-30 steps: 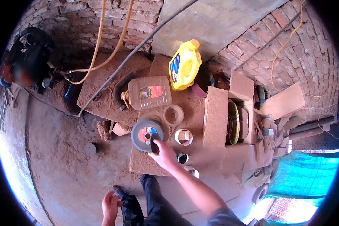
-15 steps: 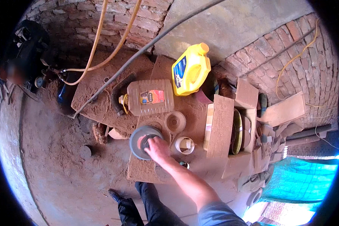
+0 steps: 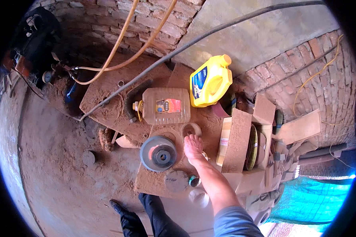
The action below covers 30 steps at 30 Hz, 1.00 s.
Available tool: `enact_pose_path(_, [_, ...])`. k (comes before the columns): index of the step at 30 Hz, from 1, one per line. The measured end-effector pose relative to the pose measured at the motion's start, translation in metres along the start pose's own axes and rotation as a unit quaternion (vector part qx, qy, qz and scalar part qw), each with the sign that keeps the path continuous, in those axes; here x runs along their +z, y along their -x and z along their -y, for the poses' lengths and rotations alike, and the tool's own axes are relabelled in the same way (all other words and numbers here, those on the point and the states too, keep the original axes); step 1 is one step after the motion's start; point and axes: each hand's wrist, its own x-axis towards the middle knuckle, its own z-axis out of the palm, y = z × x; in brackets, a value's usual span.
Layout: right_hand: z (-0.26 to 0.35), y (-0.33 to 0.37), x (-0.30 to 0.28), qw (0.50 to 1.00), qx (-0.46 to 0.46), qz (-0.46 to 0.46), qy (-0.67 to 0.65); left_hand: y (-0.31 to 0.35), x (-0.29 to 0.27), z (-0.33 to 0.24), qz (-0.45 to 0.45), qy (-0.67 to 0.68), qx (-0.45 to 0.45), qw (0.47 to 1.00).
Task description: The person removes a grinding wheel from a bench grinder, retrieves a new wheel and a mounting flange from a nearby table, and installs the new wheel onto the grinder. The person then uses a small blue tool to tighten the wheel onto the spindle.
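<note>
My right hand (image 3: 194, 147) reaches from the lower right over the dusty bench. Its fingers look extended and apart, with the tips at the near rim of a shallow round bowl (image 3: 193, 128); the inside of the bowl is partly hidden. A white cup (image 3: 204, 155) is mostly covered by the hand and wrist. Left of the hand lies a thick grey grinding wheel (image 3: 148, 153) with a red label (image 3: 154, 149). On the wheel's centre rests a dark ring-shaped flange (image 3: 170, 157) with a hole through it. My left hand is not in view.
Behind stand a clear plastic jug (image 3: 166, 116) and a yellow jug (image 3: 216, 87). An open cardboard box (image 3: 238, 136) holds discs on the right. A flat grey disc (image 3: 176, 181) and a green-edged tape roll (image 3: 194, 181) lie nearer. A black hose (image 3: 146, 75) crosses the bench.
My right hand has left the grinding wheel's centre and moved right to the bowl. The dark flange on the wheel is now uncovered. The view has shifted slightly.
</note>
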Motion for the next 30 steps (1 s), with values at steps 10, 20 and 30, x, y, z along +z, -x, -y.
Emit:
enact_pose_path(10, [-0.035, 0.028, -0.095, 0.989, 0.021, 0.007, -0.148, 0.006, -0.001, 0.031, 0.005, -0.091, 0.104, 0.99])
enact_pose_path(20, [0.007, 0.106, -0.175, 0.696, 0.161, 0.063, -0.697, 0.044, 0.006, 0.014, -0.015, -0.202, 0.248, 0.947])
enact_pose_path(30, [0.277, 0.331, -0.284, 0.339, -0.002, 0.346, -0.875, 0.053, -0.09, -0.014, 0.069, 0.073, 0.339, 0.935])
